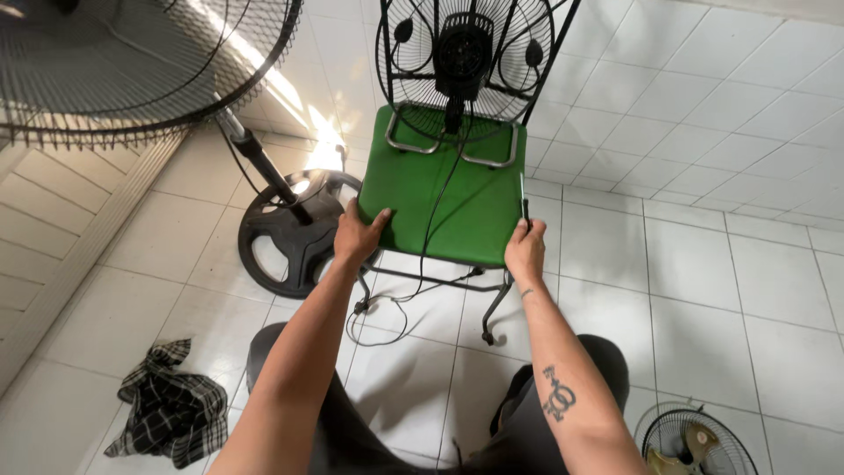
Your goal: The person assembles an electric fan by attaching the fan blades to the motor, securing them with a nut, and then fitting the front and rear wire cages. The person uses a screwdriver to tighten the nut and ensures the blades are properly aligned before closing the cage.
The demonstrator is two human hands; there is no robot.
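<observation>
Gripping green chair seat two-handed

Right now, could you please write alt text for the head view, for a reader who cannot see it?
Both hands grip the front corners of a green chair seat: left hand and right hand. A black fan sits on the seat, its cord trailing to the white tiled floor. A standing fan and a checked cloth are at left.
</observation>
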